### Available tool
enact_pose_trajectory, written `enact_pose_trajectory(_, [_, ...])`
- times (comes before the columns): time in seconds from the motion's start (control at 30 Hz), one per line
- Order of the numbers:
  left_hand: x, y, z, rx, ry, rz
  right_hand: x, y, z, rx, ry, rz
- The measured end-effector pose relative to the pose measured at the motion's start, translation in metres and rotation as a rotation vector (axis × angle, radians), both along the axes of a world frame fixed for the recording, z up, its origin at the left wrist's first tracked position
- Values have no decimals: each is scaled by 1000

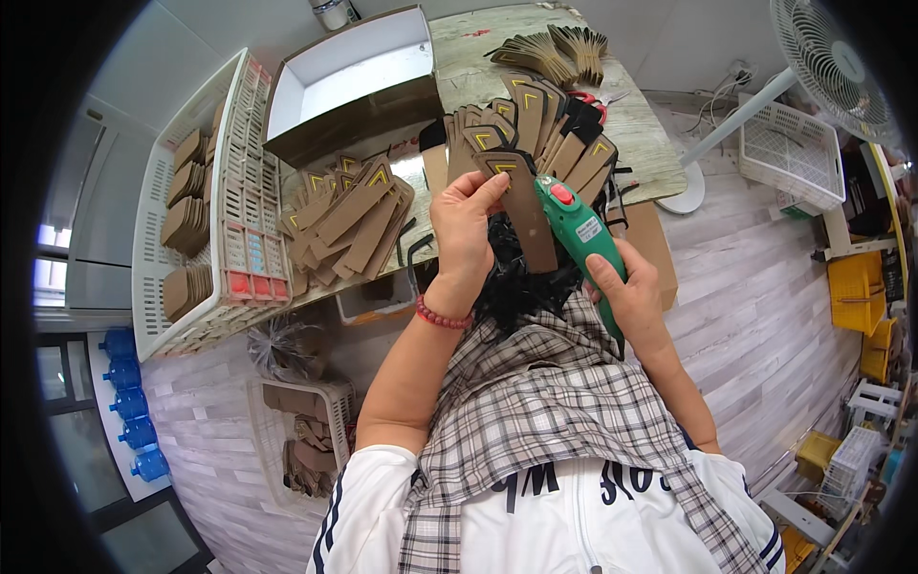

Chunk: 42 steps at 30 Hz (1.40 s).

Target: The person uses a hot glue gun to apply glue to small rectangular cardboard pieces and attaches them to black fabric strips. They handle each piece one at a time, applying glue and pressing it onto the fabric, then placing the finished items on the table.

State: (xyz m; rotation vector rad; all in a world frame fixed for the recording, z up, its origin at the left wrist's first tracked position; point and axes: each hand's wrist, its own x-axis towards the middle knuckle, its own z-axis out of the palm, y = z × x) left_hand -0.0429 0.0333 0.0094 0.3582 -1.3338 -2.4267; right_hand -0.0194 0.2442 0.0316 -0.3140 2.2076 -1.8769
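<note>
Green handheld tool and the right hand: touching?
Touching. The head view shows the right hand wrapped around the lower part of the green handheld tool, thumb against its casing.

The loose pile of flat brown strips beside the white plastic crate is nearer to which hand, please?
Left: the left hand pinches a brown strip, right of the pile; the right hand holds a green handheld tool farther right.

a workshop: worktable (643, 148), heaped brown pieces (349, 222), green handheld tool (580, 225)

Tool (591, 251): white label (589, 230), print too small.
Jacket (368, 502): dark letters, partly under apron (535, 411).
Strips (528, 215): yellow angle marks.
</note>
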Motion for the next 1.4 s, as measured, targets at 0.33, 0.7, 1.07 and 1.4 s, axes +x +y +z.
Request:
enact_pose_trajectory(0.33, [8,-5,7,-183,34,-40,-3,3,1,-21,-3,16])
enact_pose_trajectory(0.7, [1,-22,11,-432,1,-63,-2,6,2,-6,-5,70])
enact_pose_trajectory(1.07, [4,-24,14,-523,-31,-252,-7,8,0,-42,-19,83])
enact_pose_trajectory(1.4, [-1,-37,14,-615,-23,-394,-9,12,6,-28,-14,87])
